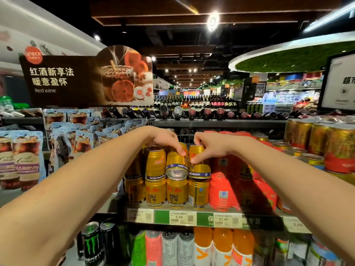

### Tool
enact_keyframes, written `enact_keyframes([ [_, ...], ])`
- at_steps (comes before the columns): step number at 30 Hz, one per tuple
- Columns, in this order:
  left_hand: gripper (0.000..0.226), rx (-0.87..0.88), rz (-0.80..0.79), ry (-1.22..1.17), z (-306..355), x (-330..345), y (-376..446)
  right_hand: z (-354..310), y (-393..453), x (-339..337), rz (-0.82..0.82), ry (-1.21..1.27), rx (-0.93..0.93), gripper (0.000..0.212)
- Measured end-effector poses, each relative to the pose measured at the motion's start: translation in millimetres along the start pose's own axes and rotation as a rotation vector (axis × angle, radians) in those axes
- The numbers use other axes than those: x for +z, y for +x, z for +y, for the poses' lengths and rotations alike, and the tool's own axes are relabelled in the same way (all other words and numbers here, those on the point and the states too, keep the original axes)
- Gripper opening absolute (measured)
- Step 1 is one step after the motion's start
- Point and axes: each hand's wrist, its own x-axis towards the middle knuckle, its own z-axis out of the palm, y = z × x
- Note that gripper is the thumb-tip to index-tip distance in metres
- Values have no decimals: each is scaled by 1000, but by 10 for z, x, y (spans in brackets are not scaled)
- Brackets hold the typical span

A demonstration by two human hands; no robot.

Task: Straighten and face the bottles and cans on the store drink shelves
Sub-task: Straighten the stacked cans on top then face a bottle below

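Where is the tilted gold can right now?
Head view, centre: the tilted gold can leans atop the lower gold cans, between the left hand and right hand.

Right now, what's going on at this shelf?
A person is tidying gold Red Bull cans stacked two high on a store shelf. The left hand holds the top of a tilted can in the upper row, which leans forward and shows its end. The right hand has its grip on the neighbouring upper can. The lower row of cans stands upright, labels forward. Red multipacks sit just to the right.
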Motion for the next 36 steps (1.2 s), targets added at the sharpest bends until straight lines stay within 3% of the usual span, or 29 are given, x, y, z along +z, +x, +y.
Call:
enact_keyframes([
  [5,60,40,-53,-13,-21,-6,-103,-55,-71,0,-12,-31,27,80],
  [13,46,119,-51,-67,-31,-3,-258,30,-48,-5,-13,9,-4,66],
  [16,41,169,63,-117,-35,-11,-293,74,-71,20,31,68,-34,69],
  [23,66,252,124,25,-25,16,-305,44,-63,15,34,57,-27,78],
  [27,70,305,116,92,-49,71,-266,89,-45,29,26,69,-17,63],
  [36,77,288,39,90,-75,78,-256,102,-98,43,3,118,-38,56],
])
